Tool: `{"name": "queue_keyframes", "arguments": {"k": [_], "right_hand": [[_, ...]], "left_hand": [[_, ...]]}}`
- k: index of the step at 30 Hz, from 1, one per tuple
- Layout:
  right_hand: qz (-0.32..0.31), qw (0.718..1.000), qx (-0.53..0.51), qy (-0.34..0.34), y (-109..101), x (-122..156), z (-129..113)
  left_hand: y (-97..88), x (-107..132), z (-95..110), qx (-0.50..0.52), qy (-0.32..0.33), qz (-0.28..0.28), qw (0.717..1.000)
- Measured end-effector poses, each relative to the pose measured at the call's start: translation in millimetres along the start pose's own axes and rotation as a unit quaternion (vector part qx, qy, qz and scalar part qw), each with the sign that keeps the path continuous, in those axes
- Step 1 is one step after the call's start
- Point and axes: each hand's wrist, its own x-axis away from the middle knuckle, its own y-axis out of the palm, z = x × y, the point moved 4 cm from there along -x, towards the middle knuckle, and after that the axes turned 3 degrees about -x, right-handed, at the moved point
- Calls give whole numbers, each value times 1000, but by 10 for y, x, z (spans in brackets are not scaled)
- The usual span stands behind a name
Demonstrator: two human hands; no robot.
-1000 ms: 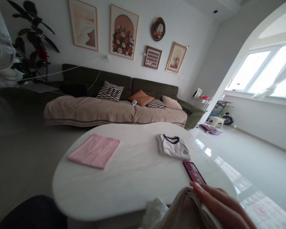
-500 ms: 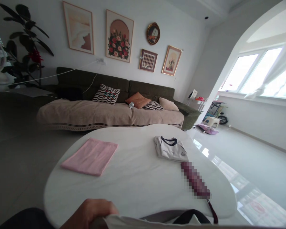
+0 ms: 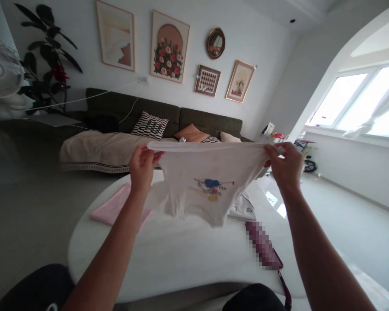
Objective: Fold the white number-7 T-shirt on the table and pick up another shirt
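Observation:
A thin white T-shirt with a small cartoon print hangs stretched between my hands above the table. My left hand is closed on its upper left corner. The upper right corner is pinched in my right hand. Its top edge is pulled nearly straight, and the lower edge hangs free. Behind it on the left lies a folded pink cloth, partly covered by my left forearm. On the right, a folded white-and-navy shirt is half hidden by the T-shirt.
All this is over a rounded white table. A maroon, pixelated object with a wrist strap lies near its right side. Beyond stands a dark green sofa with cushions. A fan is at the far left.
The white T-shirt has come up from the bottom edge of the view and is now spread out. My left hand has risen, and my right hand has come into view.

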Motion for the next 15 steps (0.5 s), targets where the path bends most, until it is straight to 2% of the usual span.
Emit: {"name": "queue_keyframes", "arguments": {"k": [1,3,6,10,12,15], "right_hand": [[22,1000,-19,-2,-18,14,-28],[53,998,-43,-1,-69,168,-39],[12,999,-18,27,-45,645,116],[-97,993,41,47,103,1569,559],[-158,985,50,54,158,2121,821],[-253,962,63,79,175,2952,1203]], "left_hand": [[14,-77,118,6,37,0,999],[-48,-99,282,14,66,3,998],[-272,136,259,-22,28,14,999],[-682,791,-132,-146,-101,1,984],[-940,1227,-377,-269,-161,-55,948],[-1380,1883,-711,-385,-172,-161,892]]}}
